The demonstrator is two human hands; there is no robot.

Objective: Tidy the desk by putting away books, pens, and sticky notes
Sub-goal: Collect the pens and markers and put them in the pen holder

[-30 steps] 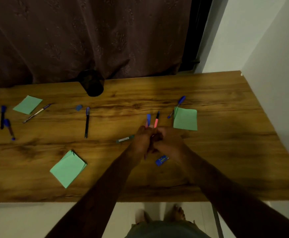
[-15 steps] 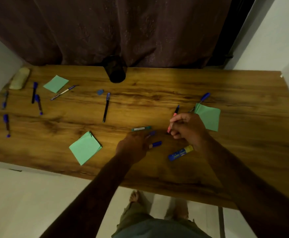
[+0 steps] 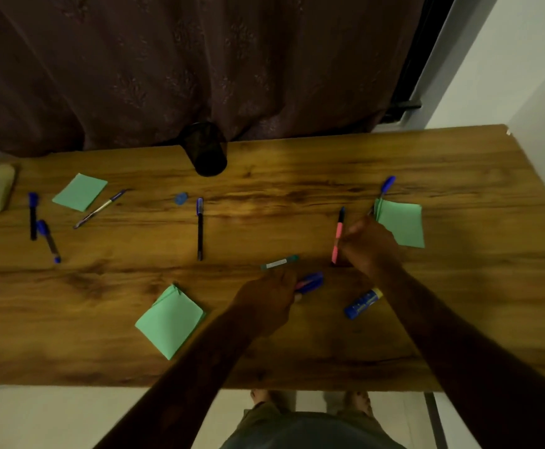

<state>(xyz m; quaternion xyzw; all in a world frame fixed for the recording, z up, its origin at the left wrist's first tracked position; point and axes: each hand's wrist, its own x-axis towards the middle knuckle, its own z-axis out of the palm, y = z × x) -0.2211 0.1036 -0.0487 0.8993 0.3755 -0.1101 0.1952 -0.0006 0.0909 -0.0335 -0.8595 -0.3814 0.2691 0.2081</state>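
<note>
Woodgrain streaks run lengthwise over the glossy brown worktop (image 3: 313,358). Right of centre, the right hand (image 3: 368,247) has its grip curled round a slim pink pen (image 3: 338,234), with the dark cap pointing up the frame. Below centre, the left hand (image 3: 269,301) holds a blurred blue pen (image 3: 310,282) in a closed grip. A teal pen (image 3: 280,263) lies flat between the hands. Square green paper stacks lie flat. The right notes (image 3: 402,223) are just beside the right hand, the middle notes (image 3: 169,320) sit at lower centre with fanned corners, and the left notes (image 3: 79,191) are at upper left. A black cylindrical cup (image 3: 206,149) stands at the far edge.
</note>
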